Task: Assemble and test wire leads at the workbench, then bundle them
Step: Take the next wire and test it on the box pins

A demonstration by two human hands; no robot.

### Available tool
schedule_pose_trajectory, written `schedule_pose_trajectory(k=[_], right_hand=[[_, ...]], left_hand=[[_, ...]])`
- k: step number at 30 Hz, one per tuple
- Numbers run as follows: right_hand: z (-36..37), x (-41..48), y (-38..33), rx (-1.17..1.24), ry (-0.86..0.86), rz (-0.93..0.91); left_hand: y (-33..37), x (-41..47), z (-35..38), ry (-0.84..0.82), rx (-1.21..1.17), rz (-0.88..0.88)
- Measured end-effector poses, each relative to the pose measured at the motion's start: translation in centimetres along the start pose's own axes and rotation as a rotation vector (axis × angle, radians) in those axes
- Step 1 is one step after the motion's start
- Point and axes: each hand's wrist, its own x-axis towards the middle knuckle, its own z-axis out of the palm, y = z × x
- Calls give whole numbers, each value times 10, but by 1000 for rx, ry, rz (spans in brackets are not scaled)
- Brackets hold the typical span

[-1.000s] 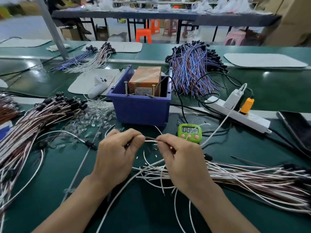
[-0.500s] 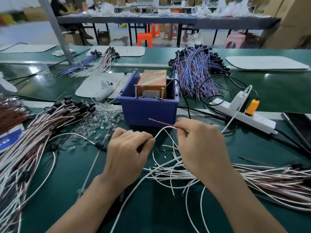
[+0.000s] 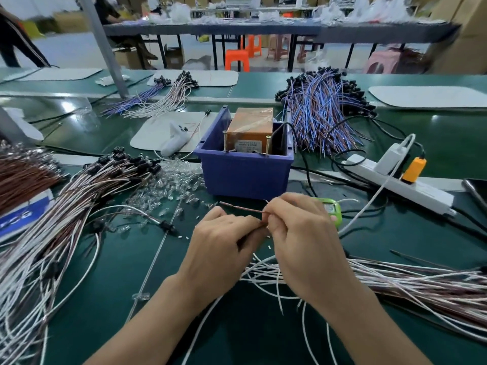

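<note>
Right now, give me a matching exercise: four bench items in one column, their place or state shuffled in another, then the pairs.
1 blue plastic bin
2 orange plug
3 green digital timer
4 thin brown wire

A partly hidden behind the right hand
B holds an orange-wrapped box
C pinched by the left hand and the right hand
D sits in the white power strip

Pairs: 1-B, 2-D, 3-A, 4-C

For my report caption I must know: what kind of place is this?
Probably a factory assembly hall for wire leads: long green-topped workbenches in rows, a big heap of blue and brown wire leads with black ends, and brown cardboard cartons stacked behind.
</note>
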Motion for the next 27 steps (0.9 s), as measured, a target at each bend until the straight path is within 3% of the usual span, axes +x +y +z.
schedule_pose_trajectory(k=[4, 7, 11, 16, 21, 24, 27], right_hand=[[-9, -1, 2, 83, -143, -55], [-16, -1, 1, 116, -203, 5], [-13, -7, -2, -32, -295, 96], [-9, -6, 0, -410, -37, 122], [-1, -8, -1, -220, 240, 175], [-2, -10, -1, -175, 327, 85], [-3, -9, -3, -184, 232, -38]], left_hand=[[-1, 0, -3, 20, -85, -40], [4, 0, -2, 41, -121, -40], [1, 3, -2, 52, -56, -99], [-2, 5, -6, 63, -31, -148], [-1, 4, -1, -21, 38, -90], [-2, 3, -1, -58, 60, -51], [-1, 1, -1, -68, 50, 11]])
